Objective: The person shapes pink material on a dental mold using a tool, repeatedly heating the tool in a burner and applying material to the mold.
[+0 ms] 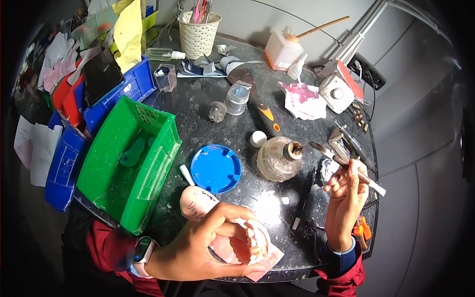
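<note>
My left hand (190,252) is curled around a dental model (261,240) with a row of teeth, thumb and fingers on opposite sides. The model is over a pink wax sheet (269,265) near the bench's front edge, and my fingers hide part of it. Off to the right, my raised right hand (342,205) pinches a slim dark-handled wax knife (365,177) whose flat end looks pale. A rounded pink piece with dark handwriting (195,202) lies beyond my left hand. Further back stands a glass spirit burner (279,159) with a blackened top.
A green bin (168,148) stands at left, beside blue bins (64,168) and papers. A blue round lid (216,168) lies mid-bench. An orange-and-black handled tool (268,118), a clear jar (237,99), a white control box (338,93) and a liquid container (283,49) are farther back.
</note>
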Motion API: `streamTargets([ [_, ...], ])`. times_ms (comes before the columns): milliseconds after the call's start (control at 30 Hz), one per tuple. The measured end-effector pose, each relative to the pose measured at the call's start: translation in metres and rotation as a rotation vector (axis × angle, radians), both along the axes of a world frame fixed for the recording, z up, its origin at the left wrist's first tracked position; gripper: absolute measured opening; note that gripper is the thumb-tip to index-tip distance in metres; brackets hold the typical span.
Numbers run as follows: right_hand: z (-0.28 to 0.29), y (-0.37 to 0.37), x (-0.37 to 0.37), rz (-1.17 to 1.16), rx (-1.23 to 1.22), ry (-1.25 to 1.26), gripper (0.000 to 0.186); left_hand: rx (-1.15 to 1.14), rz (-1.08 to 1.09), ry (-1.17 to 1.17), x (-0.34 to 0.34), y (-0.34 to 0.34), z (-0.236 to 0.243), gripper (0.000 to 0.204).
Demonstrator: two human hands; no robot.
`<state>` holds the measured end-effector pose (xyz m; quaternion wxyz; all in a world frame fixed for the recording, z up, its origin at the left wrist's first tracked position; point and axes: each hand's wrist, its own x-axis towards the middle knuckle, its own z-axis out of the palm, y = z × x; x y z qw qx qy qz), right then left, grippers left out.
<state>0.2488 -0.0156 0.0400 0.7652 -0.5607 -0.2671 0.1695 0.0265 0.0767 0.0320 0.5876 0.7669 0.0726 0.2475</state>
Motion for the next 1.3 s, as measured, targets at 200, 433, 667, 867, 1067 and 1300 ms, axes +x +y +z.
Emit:
streamTargets([
  [200,0.0,0.0021,-0.0026,0.025,-0.013,-0.024,0.013,-0.009,0.006,-0.015,0.0002,-0.0006,-0.002,0.073],
  [433,0.0017,0.0042,-0.0055,0.022,-0.012,-0.019,0.013,-0.087,0.012,-0.01,-0.0005,-0.0022,0.0002,0.07],
  [667,0.0015,0.0038,-0.0053,0.018,-0.012,-0.017,0.013,-0.065,0.014,-0.05,0.0019,-0.0018,0.0002,0.07],
  [867,0.002,0.0025,-0.0046,0.029,-0.019,-0.011,0.013,-0.086,-0.001,-0.051,0.0006,-0.0016,0.0006,0.07],
  [1067,0.0003,0.0009,-0.0021,0.038,-0.02,-0.019,0.014,-0.06,-0.001,-0.035,0.0002,-0.0008,0.0029,0.07],
  [1300,-0.0004,-0.0006,-0.0013,0.025,0.018,-0.039,0.013,-0.057,0.001,-0.036,0.0001,-0.0009,0.0017,0.07],
])
